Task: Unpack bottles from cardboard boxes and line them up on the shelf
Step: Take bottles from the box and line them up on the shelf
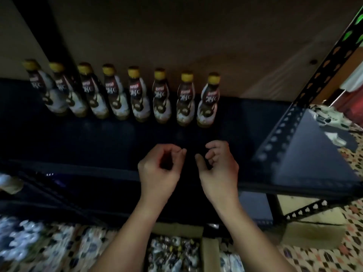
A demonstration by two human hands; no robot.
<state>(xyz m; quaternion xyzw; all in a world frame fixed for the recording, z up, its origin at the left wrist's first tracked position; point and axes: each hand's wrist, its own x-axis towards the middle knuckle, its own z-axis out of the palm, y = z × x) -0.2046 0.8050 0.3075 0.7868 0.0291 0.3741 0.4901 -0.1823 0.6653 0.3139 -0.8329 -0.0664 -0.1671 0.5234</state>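
Standing in one row along the back of the dark shelf (98, 138), eight coffee bottles (121, 93) wear yellow caps and brown-and-white labels. The red band near each neck reads "KOPIKO" on the clearer ones; the large white print below it is too blurred to read. The leftmost bottle (42, 87) leans in the wide-angle view and the rightmost bottle (209, 99) ends the row, with bare shelf to its right up to the perforated black upright (322, 61).

In front of the row, both hands hover over the shelf's front part, well apart from the bottles. The left hand (159, 169) has its fingers loosely curled toward the thumb and holds nothing. The right hand (218, 165), just beside it, is likewise loosely curled and empty, thumb pointing toward the left hand.

Below the shelf edge, between the forearms, an open cardboard box (210, 250) holds more bottles, packed tight and too blurred to count.
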